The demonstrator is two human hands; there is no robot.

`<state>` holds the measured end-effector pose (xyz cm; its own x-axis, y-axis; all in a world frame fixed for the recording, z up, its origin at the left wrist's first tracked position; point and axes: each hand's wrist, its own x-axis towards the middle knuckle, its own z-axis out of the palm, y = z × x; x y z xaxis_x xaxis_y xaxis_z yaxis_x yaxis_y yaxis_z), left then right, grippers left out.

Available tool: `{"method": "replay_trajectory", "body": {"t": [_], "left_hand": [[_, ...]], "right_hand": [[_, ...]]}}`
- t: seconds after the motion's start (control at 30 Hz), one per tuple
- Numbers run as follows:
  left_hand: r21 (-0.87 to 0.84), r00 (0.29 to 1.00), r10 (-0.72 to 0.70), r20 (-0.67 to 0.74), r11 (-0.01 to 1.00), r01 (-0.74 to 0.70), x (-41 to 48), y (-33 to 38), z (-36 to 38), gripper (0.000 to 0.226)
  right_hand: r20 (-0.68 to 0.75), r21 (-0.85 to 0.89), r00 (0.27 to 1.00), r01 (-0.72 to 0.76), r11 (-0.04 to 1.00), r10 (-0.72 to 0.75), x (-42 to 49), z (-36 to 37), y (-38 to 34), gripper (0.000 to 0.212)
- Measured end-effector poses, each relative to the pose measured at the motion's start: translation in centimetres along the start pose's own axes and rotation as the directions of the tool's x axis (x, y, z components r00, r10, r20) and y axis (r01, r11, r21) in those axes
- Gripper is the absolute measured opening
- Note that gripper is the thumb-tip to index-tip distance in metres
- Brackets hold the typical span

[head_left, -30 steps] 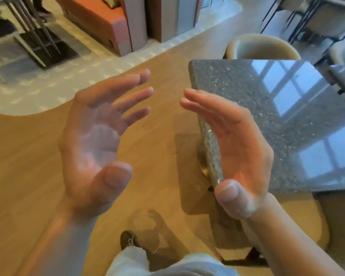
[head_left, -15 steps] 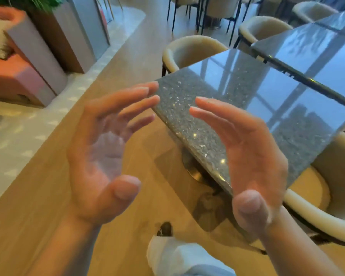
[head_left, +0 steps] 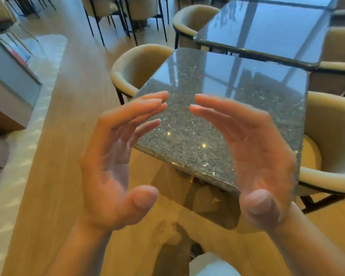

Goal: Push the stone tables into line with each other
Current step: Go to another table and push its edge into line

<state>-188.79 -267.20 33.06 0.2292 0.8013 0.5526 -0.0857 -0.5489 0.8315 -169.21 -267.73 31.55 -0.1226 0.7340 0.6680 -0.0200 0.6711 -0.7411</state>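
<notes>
A square speckled grey stone table (head_left: 217, 92) stands in front of me, turned at an angle with one corner pointing toward me. Behind it a second, longer glossy stone table (head_left: 267, 28) runs up to the right, its near edge set apart from the first. My left hand (head_left: 115, 162) and my right hand (head_left: 253, 156) are raised in front of the near table, palms facing each other, fingers spread. Both hold nothing and neither touches the stone. The right hand covers the table's near right edge.
Beige tub chairs surround the tables: one at the left (head_left: 135, 66), one at the right (head_left: 330, 144), one further back (head_left: 191, 18). Wooden floor (head_left: 74, 116) runs along the left, bordered by pale carpet (head_left: 4, 196). More chairs with black legs stand at the back.
My view has swung right and up, so the near table now sits centred behind my hands and the second table shows fully. The hands keep the same raised, open pose.
</notes>
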Motion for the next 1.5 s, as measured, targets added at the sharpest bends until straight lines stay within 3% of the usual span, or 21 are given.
{"method": "replay_trajectory", "body": {"t": [0.33, 0.5, 0.57, 0.63, 0.77, 0.83, 0.9, 1.03, 1.3, 1.5], "left_hand": [[-0.258, 0.961, 0.02, 0.276, 0.965, 0.054, 3.4, -12.3, -8.2, 0.063], [-0.185, 0.903, 0.005, 0.43, 0.979, 0.082, 3.1, -20.9, -12.6, 0.067], [-0.109, 0.886, 0.001, 0.463, 0.992, 0.056, 2.6, -25.6, -13.8, 0.068], [0.079, 0.85, -0.038, 0.525, 0.997, -0.004, 1.9, -31.3, -14.5, 0.068], [0.542, 0.737, -0.333, 0.589, 0.839, -0.054, 1.4, -41.3, -14.6, 0.085], [0.662, 0.665, -0.418, 0.618, 0.734, -0.154, 1.4, -45.0, -14.0, 0.098], [0.712, 0.613, -0.458, 0.643, 0.652, -0.261, 1.5, -47.4, -13.1, 0.107], [0.762, 0.635, -0.451, 0.627, 0.524, -0.38, 1.2, -49.6, -11.5, 0.114], [0.81, 0.699, -0.42, 0.579, 0.392, -0.435, -1.3, -49.3, -10.4, 0.127], [0.796, 0.687, -0.407, 0.602, 0.379, -0.472, -1.3, -49.5, -10.6, 0.126]], "right_hand": [[-0.195, -0.37, 0.978, -0.144, 0.918, 0.075, -0.2, 8.3, 6.9, 0.08], [-0.332, -0.45, 0.939, -0.246, 0.859, 0.096, -2.6, 12.5, 14.2, 0.079], [-0.383, -0.488, 0.915, -0.319, 0.812, 0.129, -4.7, 12.8, 18.5, 0.078], [-0.447, -0.54, 0.867, -0.458, 0.706, 0.221, -7.3, 11.9, 23.1, 0.079], [-0.514, -0.641, 0.71, -0.691, 0.334, 0.481, -11.9, 7.5, 30.8, 0.09], [-0.496, -0.731, 0.648, -0.671, 0.124, 0.578, -13.3, 5.4, 33.9, 0.095], [-0.467, -0.804, 0.609, -0.595, -0.02, 0.641, -13.9, 4.1, 35.9, 0.105], [-0.407, -0.896, 0.614, -0.414, -0.163, 0.677, -14.6, 4.1, 38.0, 0.112], [-0.422, -0.905, 0.643, -0.341, -0.254, 0.639, -15.8, 4.3, 38.8, 0.12], [-0.44, -0.898, 0.646, -0.324, -0.297, 0.624, -16.2, 4.4, 39.0, 0.123]]}}
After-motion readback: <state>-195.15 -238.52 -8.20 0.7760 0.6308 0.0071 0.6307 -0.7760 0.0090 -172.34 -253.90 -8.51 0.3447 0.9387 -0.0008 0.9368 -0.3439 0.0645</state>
